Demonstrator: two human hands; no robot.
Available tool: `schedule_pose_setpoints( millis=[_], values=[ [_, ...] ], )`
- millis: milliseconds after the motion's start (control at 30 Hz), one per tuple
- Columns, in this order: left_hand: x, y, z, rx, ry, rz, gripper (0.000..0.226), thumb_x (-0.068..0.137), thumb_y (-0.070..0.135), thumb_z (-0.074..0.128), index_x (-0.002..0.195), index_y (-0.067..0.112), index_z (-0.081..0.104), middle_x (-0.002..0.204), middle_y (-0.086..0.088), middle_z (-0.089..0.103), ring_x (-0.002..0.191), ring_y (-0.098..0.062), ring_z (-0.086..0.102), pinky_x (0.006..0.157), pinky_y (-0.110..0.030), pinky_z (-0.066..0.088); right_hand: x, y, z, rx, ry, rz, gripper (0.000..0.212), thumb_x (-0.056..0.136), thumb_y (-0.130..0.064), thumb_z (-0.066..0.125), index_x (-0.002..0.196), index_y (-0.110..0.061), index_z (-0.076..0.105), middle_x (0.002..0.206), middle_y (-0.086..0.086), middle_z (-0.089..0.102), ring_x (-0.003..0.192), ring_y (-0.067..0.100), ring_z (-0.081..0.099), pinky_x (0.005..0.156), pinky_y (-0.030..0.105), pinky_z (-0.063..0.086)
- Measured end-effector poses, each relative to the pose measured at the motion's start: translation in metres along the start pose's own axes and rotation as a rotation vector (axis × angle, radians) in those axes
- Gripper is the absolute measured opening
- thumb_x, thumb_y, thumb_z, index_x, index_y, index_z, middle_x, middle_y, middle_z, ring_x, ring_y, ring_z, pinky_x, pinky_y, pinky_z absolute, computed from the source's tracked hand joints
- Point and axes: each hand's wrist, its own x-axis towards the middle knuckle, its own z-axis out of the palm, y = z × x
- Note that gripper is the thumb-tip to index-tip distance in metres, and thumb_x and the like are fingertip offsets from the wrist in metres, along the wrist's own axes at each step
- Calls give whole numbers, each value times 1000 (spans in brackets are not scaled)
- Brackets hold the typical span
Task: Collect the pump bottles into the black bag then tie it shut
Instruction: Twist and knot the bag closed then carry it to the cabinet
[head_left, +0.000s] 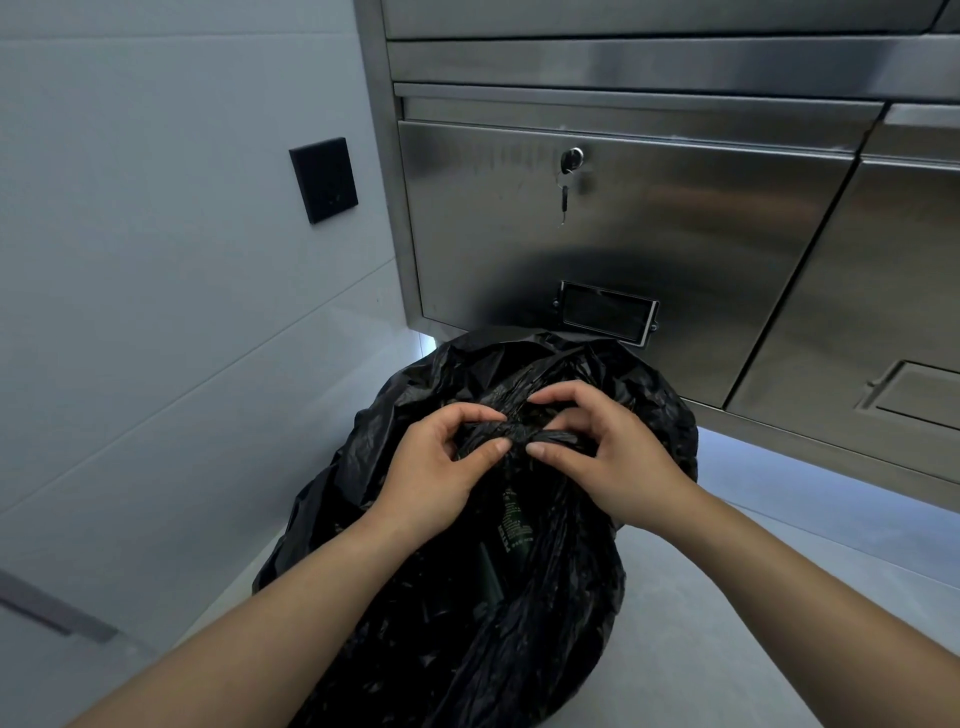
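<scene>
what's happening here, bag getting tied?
Yes. A person's left hand and right hand pinch twisted strands of the black bag at its gathered mouth, working a knot. The bag sits on the floor before a steel cabinet. A dark bottle shows through a gap.

The bulky crinkled black plastic bag (519, 597) fills the floor gap between the pale panelled wall (156, 312) and the brushed stainless-steel cabinet (649, 234); bare grey floor (753, 597) lies open at its right.

Glossy black crinkled plastic bag (519, 623); brushed silver steel cabinet door (675, 234); matte black square wall plate (323, 180); pale grey wall (156, 260).
</scene>
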Motion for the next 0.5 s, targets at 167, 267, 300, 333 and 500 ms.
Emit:
schedule_pose_setpoints(
  millis=[167,267,300,333,500],
  values=[
    [0,1,-1,18,-3,25,22,80,14,72,92,32,67,96,4,72,90,-9,68,84,-26,53,1,0,1,149,-54,11,23,85,-22,68,97,-37,55,80,-3,70,75,8,65,76,29,50],
    [-1,4,0,42,-28,75,24,83,12,69,95,32,65,99,10,70,99,-3,64,86,-18,48,2,-2,1,250,-82,2,18,86,-18,67,94,-32,59,81,6,70,75,13,64,76,30,51],
    [-2,6,-1,42,-41,95,25,84,11,67,96,32,65,99,12,70,100,-1,63,86,-16,47,2,-2,1,267,-84,-1,17,85,-17,68,93,-31,60,81,6,70,75,13,64,75,27,52],
    [-2,7,-1,48,-53,115,26,85,9,66,96,33,66,100,14,70,101,-1,63,86,-13,45,2,-3,1,276,-80,-2,17,85,-16,68,92,-30,61,81,5,70,76,12,65,75,24,52],
    [-4,8,-3,34,-102,127,22,85,18,67,102,32,67,105,18,68,104,2,60,87,-9,42,2,-3,2,241,-34,-7,13,84,-14,69,85,-26,64,79,-2,72,76,11,67,75,21,52]
  ],
)
